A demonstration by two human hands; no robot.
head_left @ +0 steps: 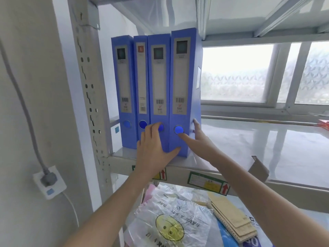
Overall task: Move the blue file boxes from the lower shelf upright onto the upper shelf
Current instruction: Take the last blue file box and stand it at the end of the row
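Several blue file boxes stand upright side by side at the left end of the upper shelf (249,148). The rightmost box (183,82) sits a little forward of the others. My right hand (197,139) holds its lower part, thumb on the spine below the round finger hole, fingers along its right side. My left hand (154,148) lies flat with spread fingers against the spine of the neighbouring box (158,77), its thumb reaching across to the bottom of the rightmost box. Two more boxes (122,86) stand further left.
The perforated metal upright (89,86) of the rack stands left of the boxes. On the lower shelf lie plastic bags (169,220) and a brown spiral notebook (231,218). A wall socket with a grey plug (49,180) is at the left. A window (249,73) is behind the shelf.
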